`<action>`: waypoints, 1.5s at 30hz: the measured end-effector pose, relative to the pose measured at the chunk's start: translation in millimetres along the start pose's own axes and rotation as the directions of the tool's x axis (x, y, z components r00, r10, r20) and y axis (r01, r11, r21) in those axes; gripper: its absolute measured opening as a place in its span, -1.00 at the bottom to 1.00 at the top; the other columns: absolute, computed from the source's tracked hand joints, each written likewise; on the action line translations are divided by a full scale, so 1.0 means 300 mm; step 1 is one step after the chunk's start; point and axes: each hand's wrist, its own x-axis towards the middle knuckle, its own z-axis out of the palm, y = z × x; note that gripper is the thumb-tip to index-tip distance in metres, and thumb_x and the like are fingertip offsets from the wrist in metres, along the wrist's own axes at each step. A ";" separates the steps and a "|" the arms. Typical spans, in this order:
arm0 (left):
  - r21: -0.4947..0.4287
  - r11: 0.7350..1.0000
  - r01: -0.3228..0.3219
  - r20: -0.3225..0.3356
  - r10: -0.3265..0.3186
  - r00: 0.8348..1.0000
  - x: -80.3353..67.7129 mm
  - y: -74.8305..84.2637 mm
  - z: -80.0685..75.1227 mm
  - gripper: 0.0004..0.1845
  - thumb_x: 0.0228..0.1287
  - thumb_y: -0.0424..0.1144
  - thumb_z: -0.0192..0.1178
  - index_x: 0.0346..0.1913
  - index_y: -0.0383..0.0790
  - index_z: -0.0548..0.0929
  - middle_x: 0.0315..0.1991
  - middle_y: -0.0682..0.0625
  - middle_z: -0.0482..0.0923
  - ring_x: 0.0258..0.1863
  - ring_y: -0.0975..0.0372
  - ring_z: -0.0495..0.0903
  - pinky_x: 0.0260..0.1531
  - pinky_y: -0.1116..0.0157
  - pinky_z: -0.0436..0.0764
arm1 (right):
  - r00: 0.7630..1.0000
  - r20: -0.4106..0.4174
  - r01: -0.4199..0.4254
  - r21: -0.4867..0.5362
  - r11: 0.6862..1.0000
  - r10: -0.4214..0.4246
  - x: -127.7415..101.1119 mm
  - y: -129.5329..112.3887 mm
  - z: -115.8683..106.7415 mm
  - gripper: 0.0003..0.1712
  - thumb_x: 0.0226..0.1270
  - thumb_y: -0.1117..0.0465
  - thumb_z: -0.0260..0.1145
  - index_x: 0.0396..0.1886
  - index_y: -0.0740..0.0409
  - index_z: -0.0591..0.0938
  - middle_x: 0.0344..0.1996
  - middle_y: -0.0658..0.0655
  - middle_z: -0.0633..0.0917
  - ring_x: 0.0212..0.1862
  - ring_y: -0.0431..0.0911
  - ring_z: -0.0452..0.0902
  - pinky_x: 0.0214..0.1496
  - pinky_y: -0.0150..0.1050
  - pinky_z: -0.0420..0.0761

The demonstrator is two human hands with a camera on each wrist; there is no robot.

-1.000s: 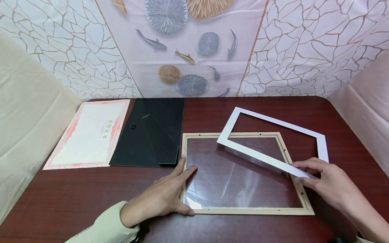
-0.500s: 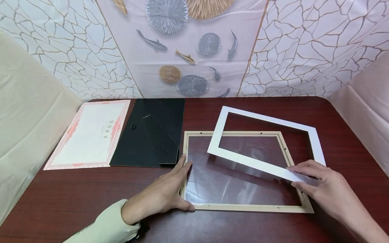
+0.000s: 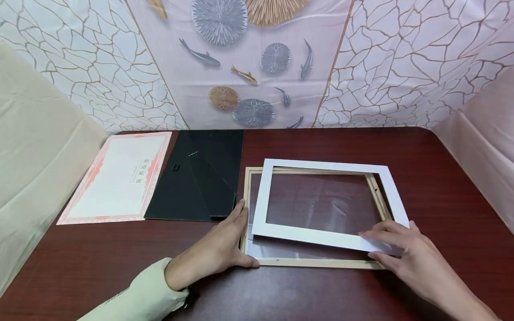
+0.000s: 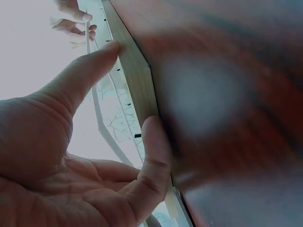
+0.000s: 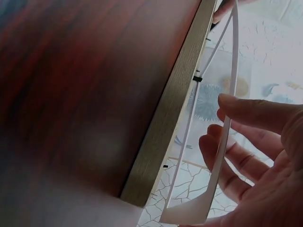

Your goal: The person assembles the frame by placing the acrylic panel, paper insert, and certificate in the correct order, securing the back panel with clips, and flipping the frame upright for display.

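Observation:
A light wooden picture frame (image 3: 313, 263) lies on the table with its clear pane (image 3: 309, 203) in it. My left hand (image 3: 217, 247) holds the frame's near left corner, thumb at the front edge and fingers along the left side. My right hand (image 3: 415, 254) pinches the near right corner of a white mat (image 3: 305, 235), thumb on one face and fingers on the other. The mat is tilted over the frame, shifted to the right. In the right wrist view, the mat (image 5: 189, 210) stands apart from the wooden edge (image 5: 175, 99), with small black tabs along the frame.
A black backing board (image 3: 168, 196) with an easel leg (image 3: 214, 191) lies left of the frame. Beside it, at the far left, is a pink-bordered certificate (image 3: 116, 178). Patterned cloth (image 3: 277, 107) hangs behind the dark red table (image 3: 120, 254).
My right hand has brought the mat left and toward me, turning it nearly in line with the frame. The frame has slid slightly away from me, with my left hand still at its corner.

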 end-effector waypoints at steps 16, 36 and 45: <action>0.003 0.999 0.037 -0.032 -0.037 0.999 0.009 0.006 -0.002 0.25 -0.04 -0.14 0.70 0.63 -0.41 0.13 0.70 -0.23 -0.03 0.59 -0.07 0.26 0.47 -0.08 0.42 | 0.997 0.055 0.053 0.006 0.999 -0.053 -0.011 -0.014 0.022 -0.27 -0.28 0.62 0.62 -0.06 -0.09 0.82 -0.13 -0.14 0.69 0.01 -0.52 0.50 0.34 0.71 0.02; 0.003 0.999 0.036 -0.025 -0.036 0.999 0.011 0.006 -0.001 0.24 -0.01 -0.15 0.69 0.63 -0.44 0.12 0.69 -0.29 -0.02 0.59 -0.09 0.26 0.48 -0.04 0.41 | 0.982 0.110 0.166 -0.093 0.982 -0.156 0.025 -0.008 0.041 -0.38 -0.31 0.43 0.72 -0.16 -0.17 0.82 -0.23 -0.29 0.66 -0.22 -0.41 0.57 0.15 -0.34 0.33; -0.002 0.999 0.044 -0.008 -0.044 0.999 0.006 0.010 -0.002 0.23 0.03 -0.12 0.67 0.63 -0.43 0.11 0.69 -0.29 -0.03 0.60 -0.08 0.24 0.48 -0.05 0.41 | 0.970 0.139 0.205 -0.032 0.978 -0.199 0.043 0.011 0.036 -0.35 -0.35 0.49 0.72 -0.17 -0.09 0.81 -0.27 -0.26 0.65 -0.24 -0.40 0.54 -0.14 -0.64 0.41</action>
